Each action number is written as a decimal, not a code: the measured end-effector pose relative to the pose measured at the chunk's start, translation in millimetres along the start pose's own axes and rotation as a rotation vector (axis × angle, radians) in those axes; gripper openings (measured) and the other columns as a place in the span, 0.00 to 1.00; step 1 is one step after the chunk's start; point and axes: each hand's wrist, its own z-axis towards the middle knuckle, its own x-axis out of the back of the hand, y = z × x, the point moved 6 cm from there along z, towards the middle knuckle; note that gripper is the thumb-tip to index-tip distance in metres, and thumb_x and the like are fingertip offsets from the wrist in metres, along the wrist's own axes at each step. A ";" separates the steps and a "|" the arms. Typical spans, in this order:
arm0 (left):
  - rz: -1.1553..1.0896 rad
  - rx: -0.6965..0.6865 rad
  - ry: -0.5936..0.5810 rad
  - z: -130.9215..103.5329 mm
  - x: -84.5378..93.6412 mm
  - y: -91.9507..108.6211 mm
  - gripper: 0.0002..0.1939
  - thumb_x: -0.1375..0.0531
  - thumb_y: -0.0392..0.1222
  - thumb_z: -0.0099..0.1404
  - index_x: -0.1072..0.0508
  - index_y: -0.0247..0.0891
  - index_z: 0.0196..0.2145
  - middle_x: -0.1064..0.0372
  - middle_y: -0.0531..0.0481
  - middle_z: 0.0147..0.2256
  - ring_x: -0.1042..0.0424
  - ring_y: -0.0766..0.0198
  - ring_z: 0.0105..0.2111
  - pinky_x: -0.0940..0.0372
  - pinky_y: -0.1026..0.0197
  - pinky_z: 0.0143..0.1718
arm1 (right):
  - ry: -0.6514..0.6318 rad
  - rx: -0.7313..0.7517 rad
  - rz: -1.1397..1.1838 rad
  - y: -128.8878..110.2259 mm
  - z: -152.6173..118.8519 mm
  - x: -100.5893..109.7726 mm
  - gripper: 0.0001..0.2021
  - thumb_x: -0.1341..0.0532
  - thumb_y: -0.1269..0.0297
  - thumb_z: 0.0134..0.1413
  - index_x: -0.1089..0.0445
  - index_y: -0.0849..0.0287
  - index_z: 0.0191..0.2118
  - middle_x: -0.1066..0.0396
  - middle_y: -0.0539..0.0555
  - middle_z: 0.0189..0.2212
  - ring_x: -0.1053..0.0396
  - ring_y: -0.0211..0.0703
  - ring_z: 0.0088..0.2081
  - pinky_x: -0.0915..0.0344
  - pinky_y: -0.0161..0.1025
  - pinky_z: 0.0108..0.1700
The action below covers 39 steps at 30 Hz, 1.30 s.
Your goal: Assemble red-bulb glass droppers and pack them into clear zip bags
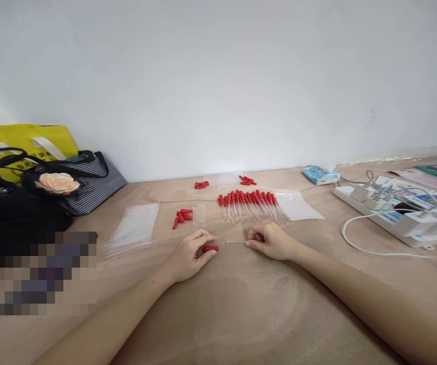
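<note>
My left hand (pixel 191 255) has its fingers curled round a red rubber dropper bulb (pixel 211 249), whose end points right. The thumb lies along the bulb, and the index finger reaches out above it. My right hand (pixel 267 241) pinches a thin clear glass dropper tube (pixel 235 242) by one end. The tube's other end faces the bulb across a small gap. Just beyond my left hand are a few loose red bulbs (pixel 181 218) and several clear tubes (pixel 199 216) side by side. Farther back lies a row of droppers (pixel 247 198) with red bulbs fitted on their tubes.
Clear plastic bags lie left in a stack (pixel 133 228) and right beside the droppers (pixel 298 205). More bulbs (pixel 202 185) and tubes (pixel 228 180) sit near the wall. A power strip (pixel 381 215) with cables stands right, a blue packet (pixel 320 175) behind, bags (pixel 93 187) left.
</note>
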 end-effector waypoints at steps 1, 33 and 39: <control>0.001 0.008 0.003 -0.4 -0.1 -0.9 0.11 0.46 0.40 0.60 0.30 0.37 0.40 0.35 0.46 0.38 0.33 0.64 0.33 0.36 0.61 0.35 | 0.024 0.005 0.008 0.1 0.5 0.2 0.07 0.41 0.62 0.48 0.35 0.60 0.27 0.37 0.48 0.21 0.40 0.33 0.24 0.45 0.31 0.27; -0.132 0.082 0.023 4.1 -10.1 6.5 0.10 0.50 0.39 0.64 0.31 0.36 0.34 0.32 0.51 0.30 0.34 0.65 0.31 0.40 0.63 0.35 | 0.159 0.033 0.123 -23.3 -1.9 -17.2 0.06 0.47 0.67 0.54 0.35 0.57 0.30 0.31 0.46 0.23 0.38 0.34 0.26 0.54 0.39 0.40; -0.066 0.070 0.048 2.8 -8.6 8.4 0.09 0.47 0.40 0.62 0.29 0.36 0.30 0.34 0.53 0.24 0.36 0.66 0.26 0.42 0.63 0.32 | 0.203 0.178 0.020 -38.3 -8.4 -15.5 0.08 0.48 0.67 0.55 0.33 0.59 0.31 0.30 0.48 0.24 0.38 0.34 0.26 0.56 0.38 0.37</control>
